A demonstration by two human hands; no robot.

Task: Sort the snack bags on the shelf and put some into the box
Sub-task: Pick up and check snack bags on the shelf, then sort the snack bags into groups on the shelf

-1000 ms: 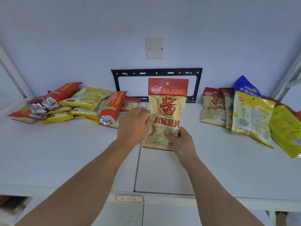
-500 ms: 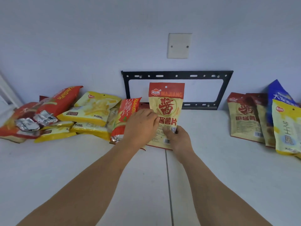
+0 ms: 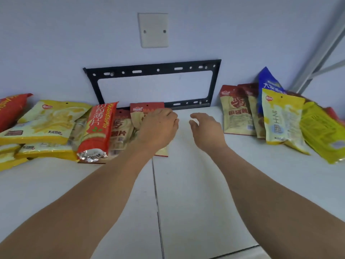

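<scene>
Mid-sort on the shelf (image 3: 186, 184) rn, no box in view anywhere. Left hand (image 3: 158, 128) resting on top of the red/cream chip bag (image 3: 147, 109), fingers curled down over it w/ palm pressing. Can't tell if actually pinching the bag or just pushing it flat, since the hand hides most of it. Right hand (image 3: 207, 131) hovering just right of it, fingers spread apart, holding nothing, not touching the bag afaict.

Key relation: bag sits directly under the left fingers, just left of the right ones. Long axis runs front to back, red header toward the wall, bottom edge poking out nearer the camera. Left edge tucked against a matching bag (image 3: 121, 131), w/ a red yam-chip bag (image 3: 99, 131) beyond that. So left hand clearly nearer, already on it.

Two more matching bags (image 3: 237, 113) well off to the right of the right fingers, leaning w/ a yellow cheese-crisp bag (image 3: 281, 120).

Prob next: settle this one into the left pile, or slide it across to the right group. Slippery film, could skid.
</scene>
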